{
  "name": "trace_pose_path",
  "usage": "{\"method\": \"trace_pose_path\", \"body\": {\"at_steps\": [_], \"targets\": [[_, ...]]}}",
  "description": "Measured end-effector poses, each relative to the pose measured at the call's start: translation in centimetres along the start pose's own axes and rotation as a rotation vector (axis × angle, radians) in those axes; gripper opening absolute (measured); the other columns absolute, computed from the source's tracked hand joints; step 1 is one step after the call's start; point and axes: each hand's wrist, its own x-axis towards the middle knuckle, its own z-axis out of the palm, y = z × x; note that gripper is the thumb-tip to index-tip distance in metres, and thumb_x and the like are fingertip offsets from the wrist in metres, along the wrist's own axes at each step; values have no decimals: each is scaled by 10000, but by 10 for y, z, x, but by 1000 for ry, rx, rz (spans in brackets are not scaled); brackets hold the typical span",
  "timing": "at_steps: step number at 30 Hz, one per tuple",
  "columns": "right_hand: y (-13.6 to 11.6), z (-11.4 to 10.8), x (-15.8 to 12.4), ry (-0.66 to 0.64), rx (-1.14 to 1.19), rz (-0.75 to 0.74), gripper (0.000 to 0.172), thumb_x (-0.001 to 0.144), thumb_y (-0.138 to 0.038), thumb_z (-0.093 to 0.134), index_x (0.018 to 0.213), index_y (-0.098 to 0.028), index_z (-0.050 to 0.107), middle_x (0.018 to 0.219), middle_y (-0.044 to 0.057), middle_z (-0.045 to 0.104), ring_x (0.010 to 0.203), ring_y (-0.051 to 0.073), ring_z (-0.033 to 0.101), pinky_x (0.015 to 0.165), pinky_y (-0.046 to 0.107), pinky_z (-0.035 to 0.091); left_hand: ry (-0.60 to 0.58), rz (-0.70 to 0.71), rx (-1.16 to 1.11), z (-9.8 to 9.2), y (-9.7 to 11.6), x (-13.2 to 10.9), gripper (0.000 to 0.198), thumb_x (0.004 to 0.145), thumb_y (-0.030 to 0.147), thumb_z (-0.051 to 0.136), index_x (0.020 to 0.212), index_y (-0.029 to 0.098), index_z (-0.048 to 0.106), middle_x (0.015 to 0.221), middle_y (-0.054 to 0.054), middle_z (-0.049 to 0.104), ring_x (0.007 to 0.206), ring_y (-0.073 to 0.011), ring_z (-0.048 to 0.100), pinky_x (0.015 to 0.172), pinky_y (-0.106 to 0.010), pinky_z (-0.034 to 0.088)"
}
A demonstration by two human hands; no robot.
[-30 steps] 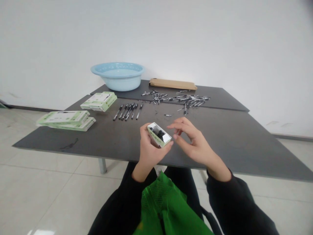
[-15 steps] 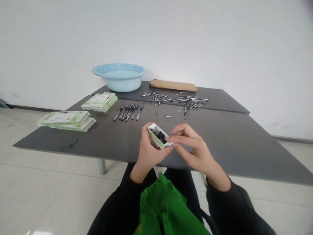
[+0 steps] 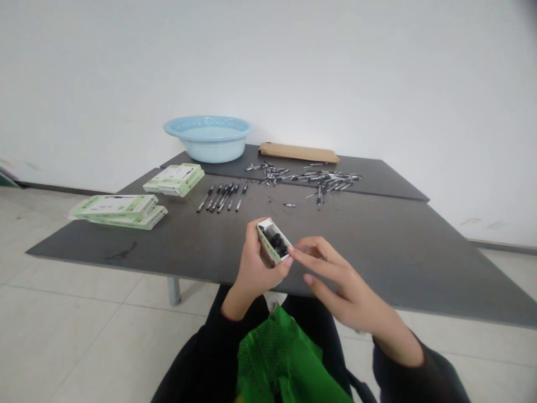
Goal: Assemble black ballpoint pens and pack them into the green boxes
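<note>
My left hand (image 3: 255, 268) is wrapped round a small white and green pen box (image 3: 268, 252), held over the near part of the table with its open end tilted up. Dark pen ends (image 3: 276, 239) show inside the box. My right hand (image 3: 335, 277) is at the right side of the opening, its index fingertip at the rim and its thumb spread away below. Nothing shows between its fingers. Whether the fingertip touches the pens or only the box edge, I cannot tell.
Several pens (image 3: 224, 197) lie side by side left of centre. Beyond them are scattered pen parts (image 3: 327, 180) and one small piece (image 3: 289, 205). Green and white boxes (image 3: 117, 207) sit at left, with more boxes (image 3: 174, 178) behind. A blue basin (image 3: 213, 148) and brown cardboard (image 3: 297, 152) stand at the back.
My right thumb has come away from the box edge, and that hand has dropped slightly and opened. A flap at the box's near end no longer sticks out. The view has shifted slightly.
</note>
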Motion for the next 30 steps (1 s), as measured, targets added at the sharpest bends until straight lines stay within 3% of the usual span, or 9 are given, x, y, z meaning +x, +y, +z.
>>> {"method": "trace_pose_path", "body": {"at_steps": [4, 7, 11, 17, 21, 25, 27, 28, 30], "targets": [[-3, -16, 28, 139, -33, -61, 383, 888, -155, 547, 1254, -256, 601, 1198, 99, 513, 1128, 213, 522, 957, 385, 469, -101, 23, -45, -2, -2, 1, 641, 699, 375, 686, 1237, 213, 378, 1015, -48, 502, 876, -197, 542, 771, -324, 471], [1, -19, 55, 83, -69, -77, 321, 851, -183, 613, 1168, -226, 642, 1112, 87, 575, 1071, 211, 558, 952, 388, 468, -125, 45, -61, 0, -2, 1, 657, 699, 421, 668, 1248, 201, 383, 1015, -55, 517, 881, -204, 544, 786, -337, 475], [7, -16, 79, 42, -55, -53, 109, 829, -160, 621, 914, -183, 684, 890, 40, 634, 838, 158, 604, 801, 317, 501, -100, 58, -55, 1, 0, 0, 691, 680, 428, 675, 1263, 198, 383, 1122, -93, 538, 1019, -256, 555, 868, -375, 470], [4, -20, 87, 52, -73, 9, 96, 819, -151, 600, 885, -175, 664, 830, 27, 680, 758, 141, 606, 728, 282, 483, -101, 54, -63, 2, -4, 0, 722, 661, 427, 701, 1270, 198, 390, 1178, -117, 546, 1112, -294, 549, 907, -408, 474], [12, -17, 92, 62, -2, 165, 101, 819, -168, 584, 895, -170, 650, 736, 6, 659, 649, 119, 576, 626, 252, 451, -63, 49, -95, 8, -6, -2, 833, 652, 445, 738, 1333, 207, 322, 1255, -137, 499, 1193, -311, 506, 964, -446, 450], [21, -7, 97, 113, 159, 253, 293, 780, -185, 637, 1067, -162, 589, 684, -30, 612, 583, 103, 546, 590, 242, 439, -43, 39, -165, 11, -7, -4, 944, 671, 436, 742, 1400, 242, 175, 1330, -162, 445, 1231, -307, 497, 977, -465, 447], [24, -3, 98, 83, 217, 274, 203, 796, -220, 635, 985, -152, 607, 691, -21, 609, 591, 104, 546, 586, 241, 437, -43, 31, -163, 10, -8, -5, 988, 675, 413, 736, 1424, 249, 113, 1330, -166, 443, 1227, -306, 503, 967, -467, 454], [25, -2, 98, 52, 247, 283, 138, 817, -244, 620, 916, -148, 617, 694, -13, 609, 597, 105, 547, 584, 240, 436, -42, 39, -150, 10, -8, -5, 987, 668, 401, 738, 1425, 247, 124, 1330, -163, 439, 1231, -307, 497, 974, -468, 450], [26, 0, 96, -16, 281, 289, 164, 871, -289, 565, 817, -146, 623, 704, 1, 611, 620, 109, 550, 587, 240, 433, -28, 75, -113, 9, -10, -6, 921, 645, 380, 749, 1387, 241, 223, 1316, -143, 434, 1231, -304, 485, 992, -462, 437]]}}
